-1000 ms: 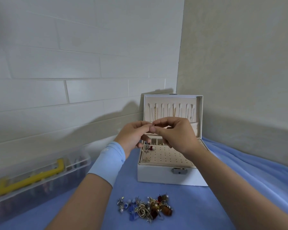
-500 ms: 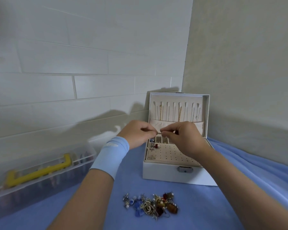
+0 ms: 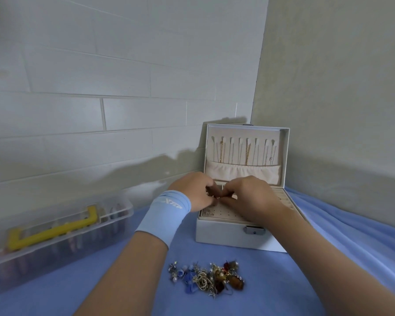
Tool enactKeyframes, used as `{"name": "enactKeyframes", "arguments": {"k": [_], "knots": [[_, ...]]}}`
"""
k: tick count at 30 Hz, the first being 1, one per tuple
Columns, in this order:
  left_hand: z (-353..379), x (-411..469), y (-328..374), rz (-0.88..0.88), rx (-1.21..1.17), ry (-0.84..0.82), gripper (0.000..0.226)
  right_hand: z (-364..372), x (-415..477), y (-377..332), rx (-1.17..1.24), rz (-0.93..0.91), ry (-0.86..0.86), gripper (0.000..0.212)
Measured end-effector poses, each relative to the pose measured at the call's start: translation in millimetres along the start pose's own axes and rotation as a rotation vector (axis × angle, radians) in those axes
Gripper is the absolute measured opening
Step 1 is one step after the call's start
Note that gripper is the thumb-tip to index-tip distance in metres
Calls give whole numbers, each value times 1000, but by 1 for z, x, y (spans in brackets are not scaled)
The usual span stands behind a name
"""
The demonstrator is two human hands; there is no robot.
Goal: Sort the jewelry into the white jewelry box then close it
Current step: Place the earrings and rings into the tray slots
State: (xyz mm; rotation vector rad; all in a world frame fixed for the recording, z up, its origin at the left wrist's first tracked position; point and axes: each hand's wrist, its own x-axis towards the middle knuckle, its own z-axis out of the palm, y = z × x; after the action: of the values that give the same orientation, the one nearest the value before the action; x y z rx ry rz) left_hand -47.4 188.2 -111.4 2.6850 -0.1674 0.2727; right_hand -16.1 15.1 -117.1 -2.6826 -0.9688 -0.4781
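Both hands meet over the perforated earring panel [image 3: 224, 215] at the front left of the open white jewelry box [image 3: 228, 233]. Left hand [image 3: 192, 192] and right hand [image 3: 249, 195] have fingers pinched together on one tiny piece, likely an earring [image 3: 217, 198], held between the fingertips just above the panel. Too small to tell its long axis or which hand has the post.

Key relation: the panel lies directly below the pinch, at 6 o'clock from the fingertips, so the next move is probably a short push straight down into a hole. Both hands are equally near.

Lid [image 3: 246, 153] stands upright at 12 o'clock with gold chains [image 3: 247, 153] hung inside. Unsorted jewelry pile [image 3: 205, 279] sits on the blue cloth [image 3: 100, 281] at 6 o'clock from the box, well apart from both hands. Most sorting is not yet done.
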Motion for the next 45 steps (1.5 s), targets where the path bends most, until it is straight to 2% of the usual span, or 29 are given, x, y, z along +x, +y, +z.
{"name": "enactKeyframes", "arguments": {"k": [5, 10, 19, 23, 29, 35, 41, 43, 45], "knots": [[0, -1, 1, -9, -19, -3, 19, 0, 2, 0, -125, -70, -31, 18], [0, -1, 1, -18, -35, -1, 16, -7, 2, 1, -80, -65, -74, 13], [-1, -2, 2, -18, -25, -4, 19, 3, 4, 2, -139, -65, -51, 19], [-2, -3, 3, -18, -26, -9, 15, -3, 2, 4, -21, -69, -122, 17], [-2, -4, 4, -6, -12, 7, 11, -7, 5, 10, 288, 103, -140, 18], [-3, -5, 6, -4, -4, -34, 14, -10, 3, 6, 211, 61, -225, 19], [-11, -18, 9, -15, -8, -39, 13, -33, -6, -6, 289, 29, -141, 15], [-16, -26, 12, -10, 0, -18, 11, -43, -14, -15, 314, -27, -192, 12], [-21, -35, 15, 5, 9, -11, 8, -50, -23, -24, 296, -58, -325, 12]]}}
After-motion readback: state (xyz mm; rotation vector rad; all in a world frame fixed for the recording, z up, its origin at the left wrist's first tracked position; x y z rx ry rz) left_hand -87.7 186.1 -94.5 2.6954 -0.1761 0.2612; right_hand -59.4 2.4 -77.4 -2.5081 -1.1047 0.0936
